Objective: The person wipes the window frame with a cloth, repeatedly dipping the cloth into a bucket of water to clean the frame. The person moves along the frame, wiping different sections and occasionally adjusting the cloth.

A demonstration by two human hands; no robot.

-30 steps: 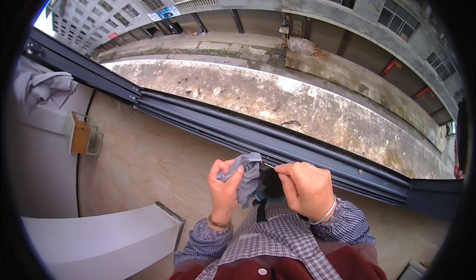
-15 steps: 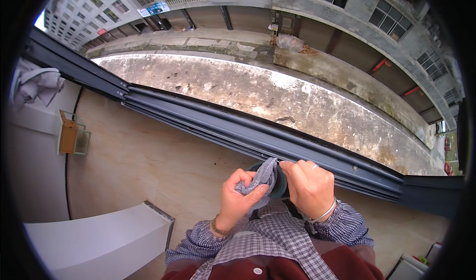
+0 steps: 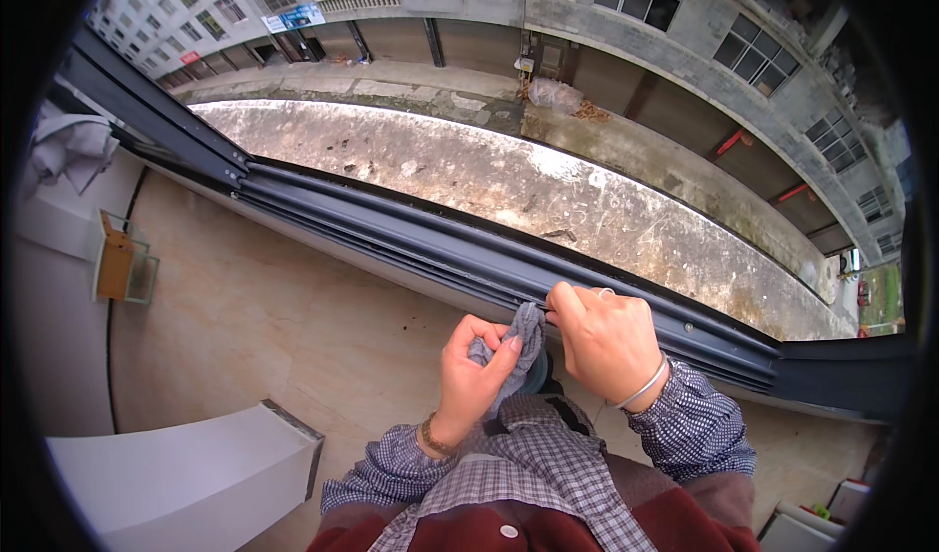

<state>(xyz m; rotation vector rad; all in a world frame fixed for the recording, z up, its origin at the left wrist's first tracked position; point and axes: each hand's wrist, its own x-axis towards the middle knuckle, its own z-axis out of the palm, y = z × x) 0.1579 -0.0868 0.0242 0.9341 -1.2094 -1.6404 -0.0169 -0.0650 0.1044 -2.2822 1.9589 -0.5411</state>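
Note:
A grey cloth (image 3: 526, 340) is bunched in my left hand (image 3: 463, 380), its thumb and fingers closed round it. The cloth's upper end comes up to the inner edge of the dark grey window track (image 3: 421, 234). Just right of the cloth, my right hand (image 3: 611, 345) is closed, with fingertips pinched together at the track's inner rail. Whatever lies between those fingertips is hidden or too small to make out. Under the cloth, a teal round container (image 3: 537, 374) shows only in part.
Beyond the track lies a stained concrete ledge (image 3: 440, 176), with a street and buildings further out. A white panel with a dark edge (image 3: 196, 479) stands at lower left. A small wood-and-glass box (image 3: 119, 264) and a draped grey cloth (image 3: 73, 151) are at far left.
My right hand has moved up a little, closer over the track. The cloth in my left hand looks more tightly bunched. The whole view has shifted slightly.

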